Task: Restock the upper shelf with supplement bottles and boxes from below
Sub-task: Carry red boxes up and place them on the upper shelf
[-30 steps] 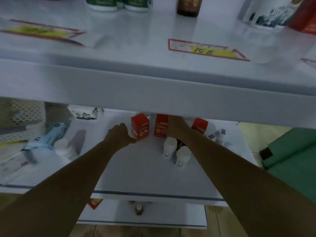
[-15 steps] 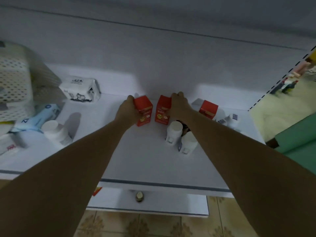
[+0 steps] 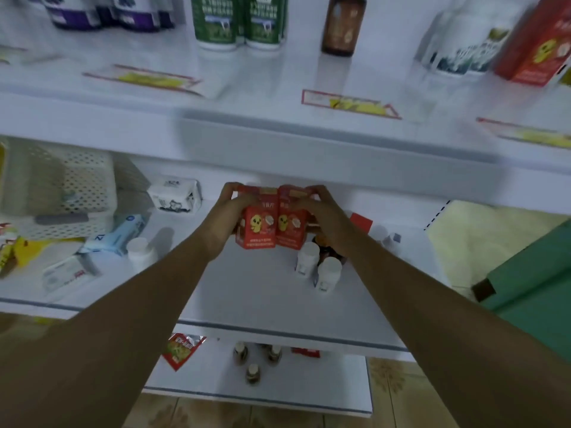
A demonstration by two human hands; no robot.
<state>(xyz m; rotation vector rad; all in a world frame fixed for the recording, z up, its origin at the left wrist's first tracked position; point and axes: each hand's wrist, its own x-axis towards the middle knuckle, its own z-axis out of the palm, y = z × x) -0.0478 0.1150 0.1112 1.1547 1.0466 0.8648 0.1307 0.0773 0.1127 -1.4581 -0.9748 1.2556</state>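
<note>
Two red supplement boxes with a yellow chick print are lifted side by side above the middle shelf (image 3: 262, 291). My left hand (image 3: 230, 208) grips the left red box (image 3: 256, 228) by its top and side. My right hand (image 3: 318, 208) grips the right red box (image 3: 289, 228) the same way. A third red box (image 3: 361, 222) stays at the back right of this shelf. Two white bottles (image 3: 318, 264) stand below my right wrist. The upper shelf (image 3: 278, 88) carries green-labelled bottles (image 3: 238, 20), a brown bottle (image 3: 341, 24) and a tall red box (image 3: 534, 41).
A white perforated basket (image 3: 61, 193), a white packet (image 3: 174, 194), a blue pack (image 3: 120, 234) and a lone white bottle (image 3: 140, 253) fill the shelf's left part. Price tags (image 3: 349, 103) lie on the upper shelf. Small brown bottles (image 3: 253, 359) stand on the lowest shelf. A green object (image 3: 531, 282) is at right.
Both hands closed on the two red boxes and lifted them off the middle shelf, pressed together. The view tilted up, so the upper shelf shows again.
</note>
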